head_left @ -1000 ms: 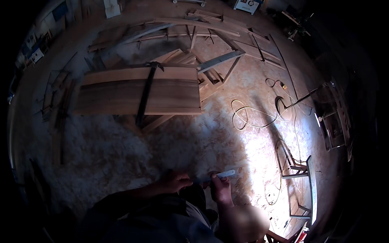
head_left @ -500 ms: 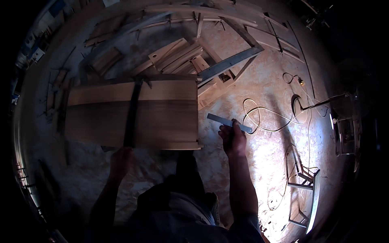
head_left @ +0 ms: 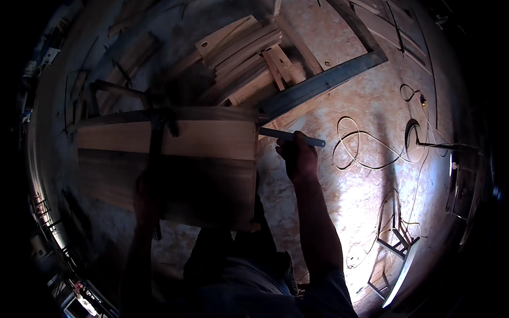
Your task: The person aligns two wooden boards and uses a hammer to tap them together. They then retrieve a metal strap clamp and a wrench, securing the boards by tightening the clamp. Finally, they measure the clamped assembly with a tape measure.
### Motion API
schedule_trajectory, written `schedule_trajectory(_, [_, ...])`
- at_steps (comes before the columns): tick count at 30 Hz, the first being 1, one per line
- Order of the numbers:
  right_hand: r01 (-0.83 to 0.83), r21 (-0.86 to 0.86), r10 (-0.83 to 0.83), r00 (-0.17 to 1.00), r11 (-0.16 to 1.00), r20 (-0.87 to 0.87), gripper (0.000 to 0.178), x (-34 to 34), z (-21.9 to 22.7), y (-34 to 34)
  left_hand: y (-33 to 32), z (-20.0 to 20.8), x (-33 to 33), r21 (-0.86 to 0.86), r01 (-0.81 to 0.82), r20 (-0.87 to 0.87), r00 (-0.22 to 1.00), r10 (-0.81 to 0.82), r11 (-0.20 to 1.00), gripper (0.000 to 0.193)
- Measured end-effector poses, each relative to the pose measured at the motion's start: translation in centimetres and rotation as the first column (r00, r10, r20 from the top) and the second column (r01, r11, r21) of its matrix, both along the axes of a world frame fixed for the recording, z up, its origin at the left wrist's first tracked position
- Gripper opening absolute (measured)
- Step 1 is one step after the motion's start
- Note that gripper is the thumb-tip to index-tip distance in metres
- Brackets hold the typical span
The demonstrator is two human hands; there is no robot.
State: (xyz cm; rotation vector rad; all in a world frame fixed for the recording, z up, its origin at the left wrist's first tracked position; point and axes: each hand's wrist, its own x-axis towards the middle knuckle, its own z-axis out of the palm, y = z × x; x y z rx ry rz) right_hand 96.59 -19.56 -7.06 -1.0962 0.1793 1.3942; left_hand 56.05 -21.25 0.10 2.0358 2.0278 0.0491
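Observation:
A wooden panel (head_left: 212,139) of joined boards, lighter along its far strip, lies in front of me. Across it runs a dark bar clamp (head_left: 155,138), whose jaw shows at the far edge. My left hand (head_left: 144,199), in deep shadow, is closed at the clamp's near part; its fingers are hard to make out. My right hand (head_left: 299,159) pinches a thin metal ruler (head_left: 277,134) between thumb and fingers. The ruler's left end meets the panel's right edge near the far corner.
Beyond the panel lie stacked wooden boards (head_left: 246,55) and a grey-edged frame (head_left: 328,79). Pale cable loops (head_left: 347,143) spread over the floor at right. A metal stand (head_left: 400,270) lies in bright light at lower right.
The ruler has moved left and away from me, up to the panel's right edge. My left hand has shifted further along the clamp. The panel appears more tilted, and the view has shifted.

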Motion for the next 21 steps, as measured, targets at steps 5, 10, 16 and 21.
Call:
schedule_trajectory(5, [-0.025, -0.012, 0.025, 1.000, 1.000, 0.000, 0.028, 0.2, -0.3, 1.2, -0.5, -0.6, 0.2, -0.109, -0.095, 0.035, 0.994, 0.099, 0.989, 0.058])
schedule_trajectory(10, [-0.056, -0.020, 0.056, 0.998, 0.998, 0.017, 0.026, 0.1, 0.0, 1.8, -0.2, 0.0, 1.1, -0.159, -0.164, 0.028, 0.985, 0.171, 0.974, 0.058])
schedule_trajectory(16, [-0.058, -0.021, 0.058, 0.998, 0.998, -0.013, 0.022, -0.3, -0.7, 2.2, -0.2, 0.0, 1.1, -0.187, -0.198, 0.016, 0.979, 0.204, 0.962, 0.057])
schedule_trajectory(21, [-0.091, -0.064, 0.092, 0.996, 0.994, 0.015, 0.023, 0.4, -0.3, 2.2, 0.1, 0.2, 1.3, -0.198, -0.140, 0.020, 0.989, 0.147, 0.970, 0.055])
